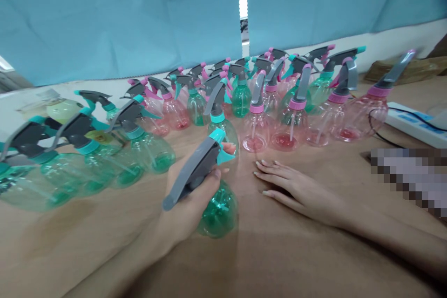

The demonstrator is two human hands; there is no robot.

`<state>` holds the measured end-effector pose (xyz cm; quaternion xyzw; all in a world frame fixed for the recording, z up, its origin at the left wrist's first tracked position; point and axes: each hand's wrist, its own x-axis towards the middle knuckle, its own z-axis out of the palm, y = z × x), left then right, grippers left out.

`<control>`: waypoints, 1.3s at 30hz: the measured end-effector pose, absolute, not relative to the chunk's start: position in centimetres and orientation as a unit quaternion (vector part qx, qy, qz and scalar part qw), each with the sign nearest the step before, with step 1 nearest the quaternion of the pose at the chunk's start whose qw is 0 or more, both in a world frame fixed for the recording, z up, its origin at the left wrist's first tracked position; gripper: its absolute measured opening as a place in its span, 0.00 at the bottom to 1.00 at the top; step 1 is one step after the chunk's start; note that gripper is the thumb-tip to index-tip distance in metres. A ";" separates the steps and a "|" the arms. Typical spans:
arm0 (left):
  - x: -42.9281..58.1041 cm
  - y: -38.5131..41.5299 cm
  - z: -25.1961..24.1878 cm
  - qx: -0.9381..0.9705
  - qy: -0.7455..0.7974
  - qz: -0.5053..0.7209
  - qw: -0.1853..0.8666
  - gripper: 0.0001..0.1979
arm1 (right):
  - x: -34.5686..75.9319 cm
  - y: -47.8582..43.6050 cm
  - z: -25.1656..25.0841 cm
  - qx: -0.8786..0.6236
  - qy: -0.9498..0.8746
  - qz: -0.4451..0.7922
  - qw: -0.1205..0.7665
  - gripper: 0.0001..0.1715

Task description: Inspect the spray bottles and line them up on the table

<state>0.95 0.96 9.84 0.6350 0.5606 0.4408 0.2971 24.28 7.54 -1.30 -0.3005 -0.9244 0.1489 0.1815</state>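
Note:
My left hand point(188, 195) is wrapped round the neck of a green spray bottle point(219, 214) with a grey and teal trigger head. The bottle is tilted over the brown tabletop, near the middle of the view. Just behind it stands another green spray bottle point(223, 125), partly hidden by the one I hold. To the right, my right hand point(296, 186) lies flat on the table with its fingers stretched out and nothing in them. The pink spray bottle point(256, 130) and a second pink spray bottle point(284, 137) stand just beyond its fingertips.
Several green spray bottles point(153, 149) stand in a row at the left. More pink and green ones crowd the back, before a blue curtain point(139, 18). At the right lie a white power strip point(419, 123) with a black cable and a blurred-out patch point(415, 177).

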 end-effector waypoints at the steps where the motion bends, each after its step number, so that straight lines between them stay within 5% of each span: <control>1: 0.9 1.0 9.9 0.633 0.562 0.439 0.301 0.14 | 24.3 7.5 -1.3 -0.300 -0.924 0.150 0.184 0.28; 39: 0.0 1.3 9.2 0.640 0.545 0.459 0.286 0.10 | 24.2 7.5 -1.0 -0.300 -0.913 0.181 0.210 0.28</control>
